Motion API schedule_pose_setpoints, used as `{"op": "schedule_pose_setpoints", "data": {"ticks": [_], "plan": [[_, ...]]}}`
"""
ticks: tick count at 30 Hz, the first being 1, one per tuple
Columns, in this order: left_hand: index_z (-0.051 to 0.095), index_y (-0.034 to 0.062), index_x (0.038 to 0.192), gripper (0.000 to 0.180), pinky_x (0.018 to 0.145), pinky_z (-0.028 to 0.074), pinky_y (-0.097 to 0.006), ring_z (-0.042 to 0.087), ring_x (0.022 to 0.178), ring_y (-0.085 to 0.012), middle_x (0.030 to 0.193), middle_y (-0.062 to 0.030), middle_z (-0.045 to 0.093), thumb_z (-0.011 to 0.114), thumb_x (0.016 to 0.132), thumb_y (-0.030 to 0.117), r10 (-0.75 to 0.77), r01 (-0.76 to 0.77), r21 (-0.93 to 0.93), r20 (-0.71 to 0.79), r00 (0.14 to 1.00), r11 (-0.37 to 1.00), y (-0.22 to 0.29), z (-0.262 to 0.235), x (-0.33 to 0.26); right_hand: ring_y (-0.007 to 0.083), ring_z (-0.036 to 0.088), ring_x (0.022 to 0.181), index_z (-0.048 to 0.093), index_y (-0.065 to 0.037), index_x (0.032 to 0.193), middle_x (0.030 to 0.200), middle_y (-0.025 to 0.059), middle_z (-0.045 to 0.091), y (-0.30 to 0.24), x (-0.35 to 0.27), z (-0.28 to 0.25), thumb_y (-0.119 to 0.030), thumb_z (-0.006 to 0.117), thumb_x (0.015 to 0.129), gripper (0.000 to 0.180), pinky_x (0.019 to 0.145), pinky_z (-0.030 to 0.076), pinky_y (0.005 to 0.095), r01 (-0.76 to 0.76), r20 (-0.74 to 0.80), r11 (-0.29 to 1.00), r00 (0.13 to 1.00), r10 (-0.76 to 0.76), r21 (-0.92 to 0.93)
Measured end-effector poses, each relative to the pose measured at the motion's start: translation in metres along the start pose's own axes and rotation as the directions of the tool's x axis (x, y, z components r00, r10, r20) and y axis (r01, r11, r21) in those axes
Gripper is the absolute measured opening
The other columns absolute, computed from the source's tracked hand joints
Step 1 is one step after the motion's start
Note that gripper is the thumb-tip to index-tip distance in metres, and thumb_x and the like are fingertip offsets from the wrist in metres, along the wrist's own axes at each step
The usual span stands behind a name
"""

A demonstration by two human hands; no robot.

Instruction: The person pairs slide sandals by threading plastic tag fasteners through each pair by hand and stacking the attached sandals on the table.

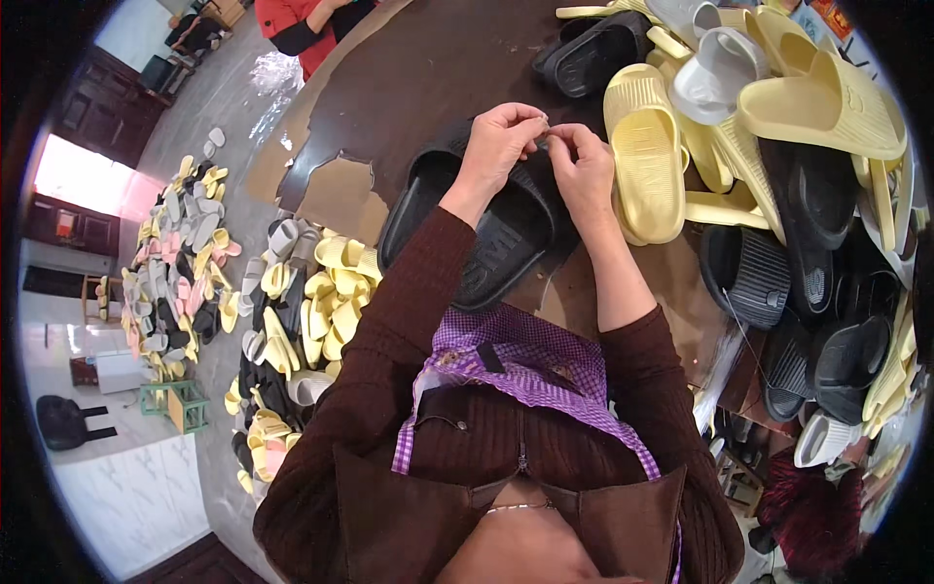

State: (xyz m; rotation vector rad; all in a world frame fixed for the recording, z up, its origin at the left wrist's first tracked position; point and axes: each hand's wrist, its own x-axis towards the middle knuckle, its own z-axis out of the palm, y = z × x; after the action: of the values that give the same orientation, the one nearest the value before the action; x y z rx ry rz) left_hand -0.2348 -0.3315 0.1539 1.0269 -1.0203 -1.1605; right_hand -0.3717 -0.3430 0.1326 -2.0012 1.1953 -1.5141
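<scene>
My left hand [498,148] and my right hand [586,175] meet above the table, thumbs and fingers pinched together. Between the fingertips is something tiny that I cannot make out. Under my hands lies a pair of black slippers [501,261], soles down, partly covered by my left forearm and both hands. Just beyond my right hand, a yellow slipper [647,146] rests at the edge of a heap.
Yellow, black and white slippers crowd the right of the brown table [438,68], among them a ribbed black slipper [747,277]. Its covering is torn at the left [336,195]. More slippers [336,302] pile on the floor. Across the table stands a person in red [292,29].
</scene>
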Motion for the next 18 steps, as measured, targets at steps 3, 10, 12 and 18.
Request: {"op": "schedule_pose_setpoints", "data": {"ticks": [3,10,12,18], "plan": [[0.066,0.0048,0.092,0.008,0.054,0.042,-0.018,0.054,0.062,-0.0035,0.079,0.0007,0.065,0.064,0.087,0.01,0.005,-0.005,0.002,-0.004,1.0,1.0,-0.0014,0.0001,0.0006,0.0226,0.06,0.066,0.066,-0.011,0.083,0.068,0.0043,0.062,0.0015,0.0001,-0.0001,-0.013,0.067,0.08,0.004,0.069,0.043,0.0371,-0.011,-0.003,1.0,1.0,0.011,-0.011],[0.067,0.0052,0.092,0.008,0.055,0.043,-0.018,0.055,0.063,-0.0037,0.079,0.001,0.065,0.065,0.086,0.011,0.012,-0.012,0.018,-0.016,1.0,1.0,-0.0018,0.0004,0.0005,0.0162,0.062,0.061,0.066,-0.002,0.088,0.071,0.0087,0.066,0.0003,0.0012,-0.0022,-0.006,0.066,0.081,0.008,0.058,0.048,0.0286,0.063,-0.018,0.996,0.998,-0.064,-0.065],[0.067,0.0054,0.092,0.008,0.055,0.043,-0.018,0.055,0.064,-0.0037,0.078,0.0014,0.065,0.065,0.086,0.011,0.019,-0.019,0.021,-0.017,1.0,1.0,-0.0023,0.0003,0.0004,0.0162,0.062,0.061,0.066,-0.002,0.088,0.071,0.0087,0.066,0.0,0.0014,-0.0024,-0.006,0.067,0.081,0.008,0.058,0.048,0.0287,0.064,-0.02,0.996,0.998,-0.066,-0.062],[0.067,0.0054,0.091,0.008,0.056,0.043,-0.018,0.055,0.065,-0.0037,0.078,0.0019,0.065,0.065,0.085,0.01,0.042,-0.041,0.057,-0.018,0.999,0.998,-0.0037,0.0006,-0.0003,0.0167,0.062,0.061,0.066,-0.002,0.087,0.071,0.009,0.066,0.0002,0.0015,-0.0028,-0.006,0.067,0.081,0.008,0.059,0.049,0.0287,0.059,-0.021,0.997,0.998,-0.06,-0.057]]}}
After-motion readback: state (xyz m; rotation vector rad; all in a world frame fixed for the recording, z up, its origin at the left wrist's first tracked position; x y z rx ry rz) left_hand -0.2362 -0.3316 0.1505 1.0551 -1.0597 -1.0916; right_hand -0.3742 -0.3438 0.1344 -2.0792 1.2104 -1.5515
